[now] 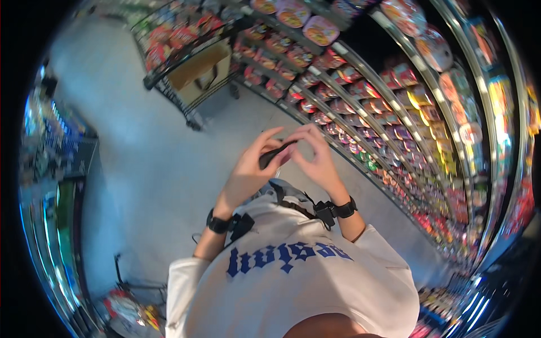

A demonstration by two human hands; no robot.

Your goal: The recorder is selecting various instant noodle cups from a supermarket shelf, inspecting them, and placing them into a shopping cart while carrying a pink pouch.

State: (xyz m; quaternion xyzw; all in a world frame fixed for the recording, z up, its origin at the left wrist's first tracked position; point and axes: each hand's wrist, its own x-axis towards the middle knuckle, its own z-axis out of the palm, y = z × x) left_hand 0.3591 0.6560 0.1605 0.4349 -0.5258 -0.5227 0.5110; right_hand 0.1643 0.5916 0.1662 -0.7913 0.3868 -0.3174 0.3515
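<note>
Both hands are raised in front of the body, near the middle of the view. My left hand [260, 156] holds a thin black object [270, 158] between thumb and fingers; its exact kind cannot be told. Close against it, my right hand [312, 148] curves inward, its thumb and fingertips meeting at the object's upper end. Each wrist wears a black strap with a small dark device, one [219, 224] at the left and one [344, 209] at the right.
A black wire shopping cart [190, 99] with red packages and a cardboard box stands beyond the hands. Long shelves [359, 110] of packaged food run along the right. More display shelving [55, 236] lines the left. At the lower left is another cart-like frame [139, 287] with goods.
</note>
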